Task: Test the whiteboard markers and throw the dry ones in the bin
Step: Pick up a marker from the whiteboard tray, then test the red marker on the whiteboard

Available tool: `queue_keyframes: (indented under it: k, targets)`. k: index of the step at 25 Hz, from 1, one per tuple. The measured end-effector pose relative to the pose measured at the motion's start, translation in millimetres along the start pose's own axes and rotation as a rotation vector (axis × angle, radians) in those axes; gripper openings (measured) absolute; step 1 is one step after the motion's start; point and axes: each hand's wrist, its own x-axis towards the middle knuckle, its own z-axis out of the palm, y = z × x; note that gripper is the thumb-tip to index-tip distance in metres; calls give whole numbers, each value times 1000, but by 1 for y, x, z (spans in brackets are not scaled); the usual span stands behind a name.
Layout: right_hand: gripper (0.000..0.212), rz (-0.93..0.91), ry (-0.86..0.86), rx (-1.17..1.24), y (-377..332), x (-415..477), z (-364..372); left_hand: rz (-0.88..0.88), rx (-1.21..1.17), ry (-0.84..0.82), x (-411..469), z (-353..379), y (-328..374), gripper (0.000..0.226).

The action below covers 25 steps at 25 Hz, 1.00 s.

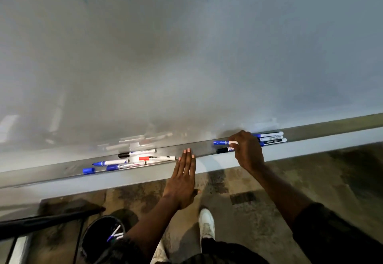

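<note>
A whiteboard [186, 56] fills the upper view, with a grey marker tray [203, 147] along its bottom edge. My right hand [247, 151] pinches a blue-capped marker [221, 142] just above the tray; a black-capped marker [224, 150] lies beside it. Three markers [270, 138] lie together right of that hand. My left hand [183, 178] is flat with straight fingers, its tips on the tray's front edge. Left of it lie a black-capped marker [136, 153], a red one [156, 158], two blue ones [110, 162] and a loose blue cap [88, 170].
A black bin [103, 239] stands on the floor at lower left with markers inside. A dark bar [49, 220] runs across beside it. My white shoe [206, 225] is on the mottled floor below the board.
</note>
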Motion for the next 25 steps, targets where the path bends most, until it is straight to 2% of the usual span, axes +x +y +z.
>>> queue_keyframes:
  k: [5, 15, 20, 22, 25]
  targets:
    - [34, -77, -64, -103, 15, 6, 16, -49, 33, 31, 6, 11, 3, 135]
    - [26, -149, -24, -173, 31, -2, 26, -132, 79, 27, 7, 10, 13, 138]
    - [32, -152, 36, -106, 6, -5, 22, -148, -3, 60, 2, 9, 15, 123]
    - [37, -172, 39, -43, -10, -8, 26, -213, -45, 115, -7, 12, 11, 118]
    - [29, -259, 59, 42, -40, -16, 34, -358, -91, 173, -27, 14, -8, 116]
